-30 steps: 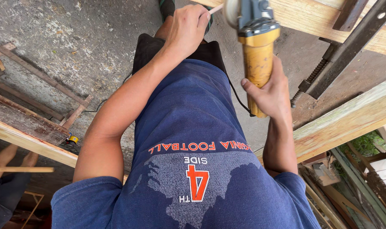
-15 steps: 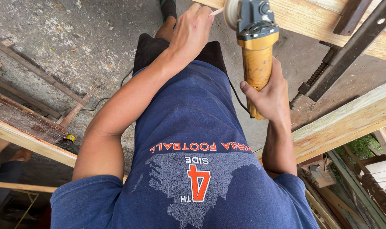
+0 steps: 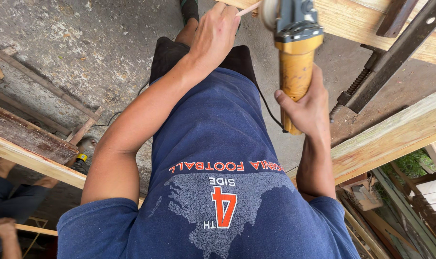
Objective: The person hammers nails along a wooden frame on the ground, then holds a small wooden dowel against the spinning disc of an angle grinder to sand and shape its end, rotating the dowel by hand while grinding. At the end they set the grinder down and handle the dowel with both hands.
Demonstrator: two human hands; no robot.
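grinder at the timber, both hands up

head view: the person looks straight down their own blue printed shirt (image 3: 213, 158) to the rough concrete floor (image 3: 84, 52). the right hand (image 3: 306, 103) is wrapped tight around the yellow body of an angle grinder (image 3: 294, 57), thumb on the near side, fingers hidden behind it. the grinder stands nearly upright in the picture, its grey head and disc at the top edge, right against the underside of a pale wooden beam (image 3: 352, 19) that crosses the upper right corner. a black cord (image 3: 268, 110) trails from the tool's lower end across the shirt.

the left hand (image 3: 215, 33) is raised just left of the disc, fingers curled and pinched on a thin pale sliver of wood (image 3: 249, 8) that sticks out toward the beam; how firmly it grips i cannot tell.

a dark metal bar clamp (image 3: 390, 62) with a threaded screw slants across the right side, over a second wooden beam (image 3: 395, 134). at the left lie a wooden plank (image 3: 31, 160) and a slatted wooden frame (image 3: 45, 103). another person's legs and hand (image 3: 5, 230) show in the lower left corner, well apart from the work.
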